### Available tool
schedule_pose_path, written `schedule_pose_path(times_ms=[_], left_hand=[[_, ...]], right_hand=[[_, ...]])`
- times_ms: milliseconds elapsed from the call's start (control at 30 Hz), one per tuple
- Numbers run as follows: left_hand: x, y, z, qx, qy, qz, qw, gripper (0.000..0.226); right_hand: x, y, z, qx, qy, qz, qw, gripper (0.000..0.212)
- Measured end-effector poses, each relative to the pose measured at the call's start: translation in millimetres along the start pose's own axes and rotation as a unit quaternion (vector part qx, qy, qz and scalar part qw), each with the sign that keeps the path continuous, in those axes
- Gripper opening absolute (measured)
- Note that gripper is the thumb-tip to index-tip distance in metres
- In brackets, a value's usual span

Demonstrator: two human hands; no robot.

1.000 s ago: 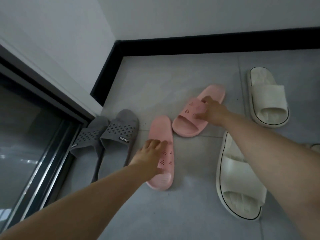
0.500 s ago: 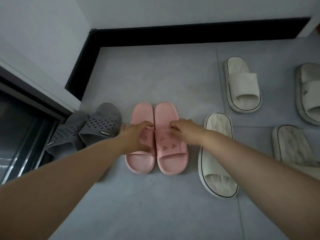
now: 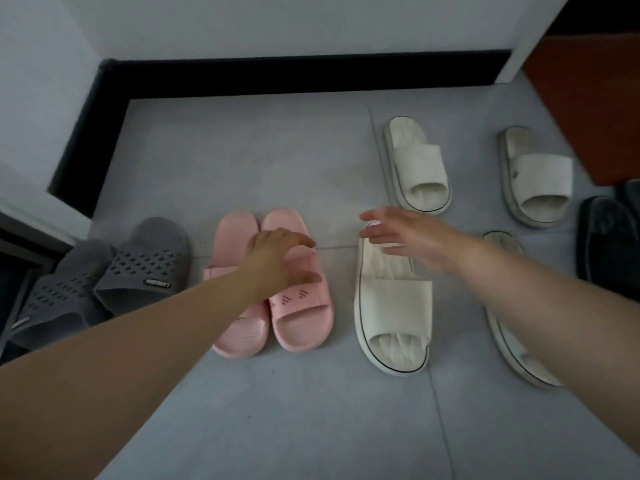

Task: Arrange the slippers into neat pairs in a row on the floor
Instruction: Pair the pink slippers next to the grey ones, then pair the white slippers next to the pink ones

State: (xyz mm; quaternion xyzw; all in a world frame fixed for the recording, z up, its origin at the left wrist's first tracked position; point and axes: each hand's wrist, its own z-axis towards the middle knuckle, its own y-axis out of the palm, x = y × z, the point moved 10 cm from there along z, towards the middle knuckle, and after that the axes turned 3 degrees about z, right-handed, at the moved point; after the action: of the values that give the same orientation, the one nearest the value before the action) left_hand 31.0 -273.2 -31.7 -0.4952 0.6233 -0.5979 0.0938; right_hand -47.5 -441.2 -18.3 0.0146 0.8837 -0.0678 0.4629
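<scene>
Pairing the cream slippers looks like our next step: our right hand [image 3: 405,237], fingers spread and holding nothing, hovers over the heel of the nearest cream slipper [image 3: 393,306] at frame centre-right. We should grip its thick sole edge, keep it beside the pink pair [image 3: 273,282], and fetch a matching mate from the three others at right. Our left hand [image 3: 277,261] rests loosely curled on the pink strap, not clamped. The pinks lie touching, toes toward us, smooth moulded foam with small slits. Cream ones are chunky, dark-lined soles, broad straps. Grey slippers [image 3: 114,271] at left overlap, perforated straps, on the matte grey tiled floor [image 3: 242,161].
</scene>
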Motion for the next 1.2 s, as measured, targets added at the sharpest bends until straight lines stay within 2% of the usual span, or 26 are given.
schedule_pose_path(times_ms=[33, 100, 167, 233, 333, 400, 500, 600, 667, 767, 833, 900, 967, 1067, 1133, 1200], left_hand=[[18.1, 4.5, 5.7, -0.003, 0.03, -0.057, 0.998, 0.059], [54.8, 26.8, 12.5, -0.078, 0.072, -0.172, 0.979, 0.064], [91.1, 52.6, 13.6, -0.161, 0.108, -0.196, 0.961, 0.074], [119.6, 72.3, 15.3, -0.19, 0.152, -0.145, 0.959, 0.087], [149.3, 107.0, 9.9, -0.209, 0.211, 0.02, 0.955, 0.11], [157.4, 128.8, 4.2, -0.208, 0.22, 0.104, 0.947, 0.111], [153.4, 138.1, 5.3, -0.187, 0.181, 0.131, 0.957, 0.103], [141.6, 122.4, 13.3, -0.145, 0.112, 0.112, 0.977, 0.099], [126.0, 110.4, 15.3, -0.136, 0.032, 0.057, 0.989, 0.092], [105.9, 105.8, 5.9, -0.14, -0.088, -0.056, 0.985, 0.065], [101.7, 100.5, -0.3, -0.116, -0.15, -0.154, 0.97, 0.049], [105.1, 90.4, -5.5, -0.077, -0.187, -0.221, 0.954, 0.041], [117.3, 84.3, -9.8, -0.078, -0.196, -0.211, 0.954, 0.044], [129.0, 97.1, -10.7, -0.136, -0.206, -0.195, 0.949, 0.06], [129.0, 111.0, -6.8, -0.175, -0.206, -0.11, 0.956, 0.065], [127.2, 113.4, 4.9, -0.173, -0.19, -0.019, 0.966, 0.059]], right_hand=[[-1.2, -17.7, -12.0, 0.001, 0.01, -0.002, 1.0, 0.03], [-3.9, -52.6, -38.4, 0.009, 0.024, -0.013, 1.0, 0.038], [-5.5, -80.4, -64.6, 0.007, 0.038, -0.027, 0.999, 0.046], [-4.0, -100.3, -84.2, -0.004, 0.06, -0.062, 0.996, 0.051], [-1.3, -126.3, -94.8, -0.008, 0.087, -0.163, 0.983, 0.046], [-3.1, -144.3, -86.3, 0.003, 0.08, -0.26, 0.962, 0.041], [-12.8, -161.5, -50.6, 0.022, 0.021, -0.413, 0.91, 0.058], [-19.5, -158.0, 4.5, 0.015, -0.05, -0.489, 0.871, 0.081], [-29.1, -155.6, 45.4, 0.03, -0.097, -0.519, 0.849, 0.1], [-30.3, -147.9, 94.7, 0.021, -0.117, -0.569, 0.813, 0.122], [-21.4, -142.4, 107.5, 0.012, -0.123, -0.596, 0.793, 0.123], [-18.3, -137.5, 104.1, 0.028, -0.143, -0.612, 0.777, 0.114], [-17.7, -138.5, 95.7, 0.045, -0.155, -0.627, 0.762, 0.111], [-24.3, -152.0, 100.2, 0.071, -0.156, -0.61, 0.774, 0.121], [-27.4, -158.3, 109.3, 0.069, -0.141, -0.606, 0.78, 0.127], [-24.6, -153.3, 109.6, 0.061, -0.131, -0.62, 0.771, 0.123]])
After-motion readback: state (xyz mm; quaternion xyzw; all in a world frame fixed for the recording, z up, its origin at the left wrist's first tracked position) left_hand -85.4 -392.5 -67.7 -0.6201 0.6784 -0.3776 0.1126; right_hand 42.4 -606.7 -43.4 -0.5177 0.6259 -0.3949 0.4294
